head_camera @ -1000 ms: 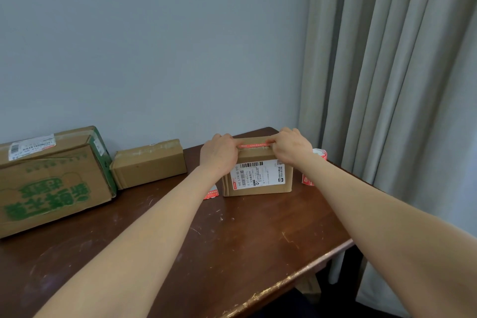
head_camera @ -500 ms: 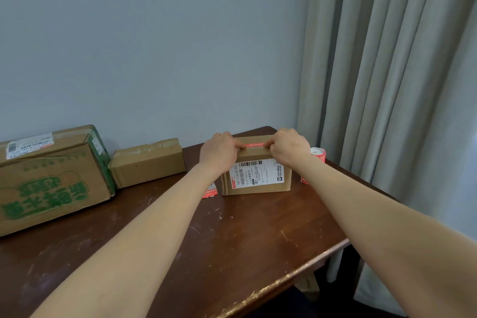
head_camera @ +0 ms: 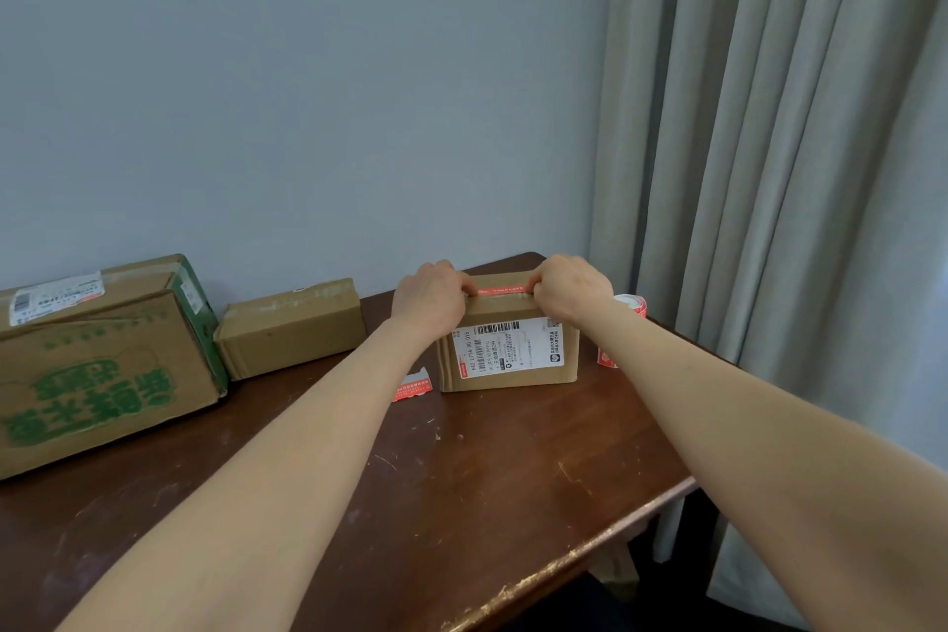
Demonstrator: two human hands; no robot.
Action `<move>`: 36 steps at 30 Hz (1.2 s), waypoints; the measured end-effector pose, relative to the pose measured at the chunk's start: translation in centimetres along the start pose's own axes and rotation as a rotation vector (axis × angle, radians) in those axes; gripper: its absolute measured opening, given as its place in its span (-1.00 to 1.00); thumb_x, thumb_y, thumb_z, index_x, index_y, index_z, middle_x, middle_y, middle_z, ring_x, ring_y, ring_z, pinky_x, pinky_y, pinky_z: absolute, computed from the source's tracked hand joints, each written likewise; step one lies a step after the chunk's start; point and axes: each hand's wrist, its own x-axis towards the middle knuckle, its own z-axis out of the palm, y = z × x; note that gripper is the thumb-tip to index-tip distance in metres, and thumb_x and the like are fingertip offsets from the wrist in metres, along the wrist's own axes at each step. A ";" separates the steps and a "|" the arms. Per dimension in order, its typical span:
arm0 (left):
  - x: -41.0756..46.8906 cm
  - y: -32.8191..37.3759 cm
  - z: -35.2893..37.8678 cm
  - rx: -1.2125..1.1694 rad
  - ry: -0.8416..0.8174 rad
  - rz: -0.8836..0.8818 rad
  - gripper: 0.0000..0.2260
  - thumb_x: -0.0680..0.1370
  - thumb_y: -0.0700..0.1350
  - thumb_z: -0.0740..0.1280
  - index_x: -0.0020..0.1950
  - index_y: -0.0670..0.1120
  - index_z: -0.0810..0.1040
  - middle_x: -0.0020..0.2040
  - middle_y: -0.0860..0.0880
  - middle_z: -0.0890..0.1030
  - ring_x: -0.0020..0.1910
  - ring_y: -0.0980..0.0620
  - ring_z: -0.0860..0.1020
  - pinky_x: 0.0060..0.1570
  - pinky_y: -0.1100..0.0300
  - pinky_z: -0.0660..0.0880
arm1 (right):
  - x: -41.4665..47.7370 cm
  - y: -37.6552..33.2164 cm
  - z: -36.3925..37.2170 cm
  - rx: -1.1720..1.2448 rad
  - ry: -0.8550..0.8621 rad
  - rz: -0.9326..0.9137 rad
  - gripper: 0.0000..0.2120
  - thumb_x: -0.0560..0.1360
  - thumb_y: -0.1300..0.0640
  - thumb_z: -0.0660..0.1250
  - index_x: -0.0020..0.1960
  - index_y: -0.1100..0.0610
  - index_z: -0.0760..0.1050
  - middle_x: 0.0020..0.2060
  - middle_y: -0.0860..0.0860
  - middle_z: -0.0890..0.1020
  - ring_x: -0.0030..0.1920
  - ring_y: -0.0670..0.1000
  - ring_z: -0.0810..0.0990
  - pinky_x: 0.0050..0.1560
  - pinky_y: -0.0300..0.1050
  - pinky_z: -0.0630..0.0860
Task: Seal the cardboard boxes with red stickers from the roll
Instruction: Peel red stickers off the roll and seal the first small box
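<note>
Left hand point(head_camera: 431, 295) is up on the top of the box, fingers curled over and pinching the left end of the red sticker point(head_camera: 502, 292). The right hand point(head_camera: 569, 290) mirrors it, knuckles bunched and gripping the sticker's right end. The fingertips themselves are tucked out of sight. Between the two fists the sticker runs flat and straight along the top of the small cardboard box point(head_camera: 508, 375), near its front edge. That box stands on the far part of the dark wooden table point(head_camera: 461, 503), and its front face carries a white shipping label point(head_camera: 508, 346) with a barcode. Just right of the box, partly hidden behind the right forearm, sits the roll of red stickers point(head_camera: 630, 304), upright on the table. To the box's left, just beside its lower corner, a loose red-and-white sticker scrap point(head_camera: 410, 388) lies flat, half under the left forearm. Further left, against the wall point(head_camera: 308, 92), there's a plain mid-sized box point(head_camera: 292, 326), and touching its left side is a big box with green print point(head_camera: 102, 375), which is tilted. A grey curtain point(head_camera: 795, 169) hangs down the right side.
</note>
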 end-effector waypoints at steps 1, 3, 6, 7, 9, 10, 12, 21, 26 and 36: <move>0.1 0.1 0.0 0.008 0.016 0.007 -0.65 0.62 -0.19 0.08 0.29 0.03 0.54 0.20 -0.07 0.51 0.12 -0.08 0.50 0.07 0.03 0.49 | 0.1 0.0 -0.2 0.004 -0.002 -0.003 -0.66 0.53 0.23 0.16 0.15 0.04 0.64 0.08 0.02 0.64 -0.01 0.08 0.57 -0.07 -0.05 0.53; 0.1 0.1 0.3 0.010 0.054 -0.004 -0.65 0.63 -0.19 0.09 0.36 0.01 0.48 0.22 -0.08 0.48 0.15 -0.08 0.47 0.09 0.03 0.48 | 0.2 0.1 -0.4 0.013 0.006 -0.013 -0.64 0.55 0.20 0.15 0.26 0.03 0.56 0.18 0.01 0.61 0.11 0.08 0.55 0.01 -0.04 0.51; 0.3 0.1 0.9 0.037 0.062 -0.020 -0.65 0.63 -0.18 0.11 0.39 0.01 0.45 0.20 -0.09 0.44 0.15 -0.07 0.43 0.08 0.06 0.45 | 0.4 0.4 -0.4 0.003 -0.006 -0.025 -0.64 0.57 0.18 0.14 0.28 0.04 0.56 0.18 0.03 0.60 0.15 0.10 0.54 0.04 -0.01 0.51; 0.4 0.1 1.0 0.049 0.046 -0.021 -0.66 0.63 -0.18 0.12 0.37 0.01 0.47 0.17 -0.09 0.44 0.12 -0.07 0.43 0.04 0.09 0.45 | 0.5 0.4 -0.3 -0.013 -0.022 -0.027 -0.65 0.56 0.19 0.13 0.23 0.03 0.59 0.14 0.04 0.61 0.10 0.11 0.55 0.00 -0.01 0.52; 0.5 0.1 1.2 0.069 0.012 -0.025 -0.67 0.63 -0.18 0.11 0.32 0.02 0.52 0.13 -0.09 0.44 0.09 -0.06 0.43 -0.01 0.10 0.43 | 0.6 0.4 0.0 -0.041 -0.046 -0.026 -0.65 0.55 0.22 0.13 0.13 0.02 0.64 0.06 0.04 0.61 0.03 0.11 0.54 -0.03 0.01 0.55; 0.5 0.0 1.2 0.072 0.000 -0.027 -0.66 0.63 -0.19 0.11 0.31 0.03 0.53 0.13 -0.09 0.44 0.09 -0.06 0.42 0.00 0.09 0.44 | 0.6 0.5 0.1 -0.046 -0.048 -0.021 -0.66 0.54 0.22 0.13 0.11 0.03 0.65 0.04 0.04 0.61 0.01 0.11 0.53 -0.03 0.03 0.56; 0.6 0.1 1.3 0.063 -0.014 -0.030 -0.65 0.63 -0.20 0.11 0.32 0.05 0.53 0.14 -0.09 0.44 0.10 -0.07 0.42 0.02 0.07 0.47 | 0.7 0.6 0.3 -0.045 -0.043 -0.005 -0.67 0.54 0.22 0.14 0.09 0.05 0.66 0.02 0.04 0.61 -0.01 0.10 0.53 -0.04 0.03 0.57; 0.0 -0.4 0.5 -0.048 0.047 -0.032 -0.62 0.63 -0.20 0.05 0.26 0.06 0.58 0.15 -0.04 0.55 0.09 -0.06 0.52 -0.03 0.10 0.50 | 0.2 0.7 -0.3 0.001 0.020 -0.034 -0.66 0.55 0.20 0.14 0.11 0.02 0.66 0.00 -0.01 0.67 -0.06 0.05 0.60 -0.15 -0.07 0.55; 0.0 0.2 0.0 -0.048 -0.005 -0.047 -0.64 0.62 -0.23 0.08 0.22 0.01 0.61 0.22 -0.06 0.56 0.11 -0.10 0.54 -0.02 0.09 0.50 | 0.4 0.5 0.2 -0.020 -0.010 -0.023 -0.69 0.54 0.21 0.17 0.05 0.04 0.68 -0.02 0.01 0.66 -0.08 0.08 0.59 -0.19 -0.08 0.50; 0.5 0.3 1.0 0.059 0.058 -0.032 -0.67 0.64 -0.17 0.08 0.32 -0.03 0.53 0.14 -0.09 0.47 0.14 -0.06 0.42 0.01 0.09 0.43 | 0.9 0.9 -0.1 0.017 -0.059 -0.035 -0.64 0.54 0.24 0.12 0.13 0.06 0.64 0.05 0.03 0.66 0.00 0.08 0.60 -0.05 -0.03 0.56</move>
